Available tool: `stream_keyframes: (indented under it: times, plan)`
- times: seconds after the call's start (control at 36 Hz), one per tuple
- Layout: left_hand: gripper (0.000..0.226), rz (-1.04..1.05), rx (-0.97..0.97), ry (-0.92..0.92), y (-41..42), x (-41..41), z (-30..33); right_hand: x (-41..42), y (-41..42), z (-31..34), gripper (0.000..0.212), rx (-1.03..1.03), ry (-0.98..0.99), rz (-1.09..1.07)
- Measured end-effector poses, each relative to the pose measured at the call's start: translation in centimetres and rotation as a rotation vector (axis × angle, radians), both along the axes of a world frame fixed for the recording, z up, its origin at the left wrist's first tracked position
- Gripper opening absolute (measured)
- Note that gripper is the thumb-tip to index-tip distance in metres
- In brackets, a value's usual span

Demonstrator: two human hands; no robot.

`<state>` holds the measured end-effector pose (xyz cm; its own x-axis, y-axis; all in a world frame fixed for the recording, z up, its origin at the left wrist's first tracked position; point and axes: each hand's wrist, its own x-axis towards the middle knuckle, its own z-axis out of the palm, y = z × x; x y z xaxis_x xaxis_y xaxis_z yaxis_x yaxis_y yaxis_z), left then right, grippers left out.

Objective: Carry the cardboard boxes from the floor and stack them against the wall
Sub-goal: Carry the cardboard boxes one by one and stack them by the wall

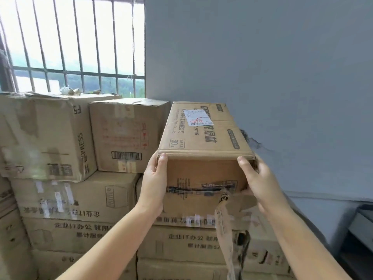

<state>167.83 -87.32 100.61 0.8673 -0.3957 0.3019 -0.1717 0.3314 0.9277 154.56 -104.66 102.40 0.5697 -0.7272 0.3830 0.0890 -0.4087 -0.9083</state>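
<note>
Both hands grip the near end of a long cardboard box point(203, 134) held at chest height against the blue-grey wall point(272, 67). The left hand point(154, 184) wraps the box's left edge, thumb on the upper corner; the right hand point(259, 182) clasps the right edge, fingers curled underneath. The box sits atop the stack of cartons point(191, 245) by the wall, a white shipping label point(196, 117) on its top face. A loose strip of tape point(223, 223) dangles below. More cartons stand left, beneath a barred window point(76, 43).
</note>
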Motion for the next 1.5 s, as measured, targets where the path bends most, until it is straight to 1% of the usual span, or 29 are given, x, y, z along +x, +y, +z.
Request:
stream_keyframes:
  times: [0.08,0.14,0.19,0.25,0.33,0.36,0.42,0.44,0.5,0.56,0.61,0.64,0.67,0.72,0.75,0.83,0.86,0.92,1.0,1.11,1.25,1.33,1.39,1.5]
  plan:
    - [0.022,-0.033,0.073,-0.033,-1.6,4.4,0.2,4.3,-2.4,-0.4,0.044,0.016,0.041,0.027]
    - [0.039,-0.039,0.157,-0.053,-2.7,7.2,-0.5,6.8,-4.0,-1.4,0.04,-0.003,0.119,0.011]
    - [0.051,-0.025,0.289,-0.127,-3.4,9.4,-1.6,8.7,-5.7,-2.7,0.044,-0.081,0.24,-0.044]
    - [0.061,-0.013,0.361,-0.247,-3.7,10.9,-2.7,9.8,-7.2,-3.4,0.043,-0.154,0.327,-0.068]
    - [0.078,0.051,0.489,-0.418,-4.2,12.6,-4.9,10.9,-8.8,-3.8,0.043,-0.234,0.43,-0.021]
    - [0.084,0.093,0.571,-0.505,-4.2,12.7,-5.8,10.9,-9.0,-3.9,0.045,-0.245,0.445,0.006]
    - [0.099,0.278,0.735,-0.778,-4.5,13.7,-8.0,11.6,-9.4,-4.4,0.049,-0.268,0.458,0.019]
    - [0.106,0.348,0.782,-0.903,-4.7,14.4,-9.2,11.9,-9.4,-4.5,0.049,-0.283,0.459,0.006]
    - [0.114,0.42,0.847,-0.995,-5.6,16.3,-11.0,13.1,-9.9,-4.7,0.048,-0.276,0.434,-0.01]
    - [0.112,0.431,0.903,-1.005,-6.4,17.7,-11.7,14.4,-10.3,-4.6,0.048,-0.24,0.424,-0.011]
    - [0.093,0.475,0.976,-1.061,-7.0,18.7,-11.4,15.5,-10.7,-4.4,0.049,-0.222,0.442,-0.025]
    - [0.084,0.48,1.031,-1.061,-7.2,19.1,-11.0,16.1,-11.0,-4.3,0.05,-0.223,0.448,-0.027]
    - [0.08,0.477,1.072,-1.054,-7.6,19.6,-10.7,16.6,-11.3,-4.1,0.054,-0.221,0.46,-0.029]
    - [0.081,0.498,1.101,-1.058,-8.3,20.6,-10.2,17.6,-12.0,-3.7,0.056,-0.206,0.467,-0.021]
    - [0.086,0.504,1.095,-1.066,-8.7,21.0,-10.2,18.0,-12.3,-3.5,0.055,-0.197,0.457,-0.01]
    - [0.116,0.509,1.091,-1.062,-9.8,21.4,-10.3,18.5,-13.0,-3.3,0.054,-0.19,0.443,0.02]
    - [0.12,0.499,1.084,-1.047,-10.0,21.3,-10.4,18.5,-13.2,-3.4,0.053,-0.202,0.444,0.025]
    - [0.12,0.471,1.054,-1.011,-10.2,21.0,-10.7,18.4,-13.3,-3.7,0.053,-0.206,0.438,0.029]
    - [0.111,0.405,1.027,-0.928,-10.2,20.3,-10.9,18.2,-13.3,-4.3,0.056,-0.192,0.405,0.047]
    - [0.085,0.311,0.998,-0.805,-9.2,18.9,-9.3,17.6,-13.1,-4.2,0.059,-0.178,0.353,0.084]
    - [0.066,0.106,0.781,-0.568,-6.3,14.7,-6.9,13.9,-12.3,-5.5,0.074,-0.265,0.366,0.033]
    - [0.056,0.037,0.719,-0.466,-3.9,12.3,-8.0,10.3,-10.5,-7.9,0.069,-0.249,0.345,0.032]
    - [0.05,-0.016,0.692,-0.369,-2.4,10.9,-10.1,7.8,-9.1,-10.4,0.063,-0.179,0.344,0.091]
    - [0.039,-0.108,0.643,-0.127,0.2,7.4,-15.8,3.3,-6.4,-16.6,0.056,0.092,0.422,0.221]
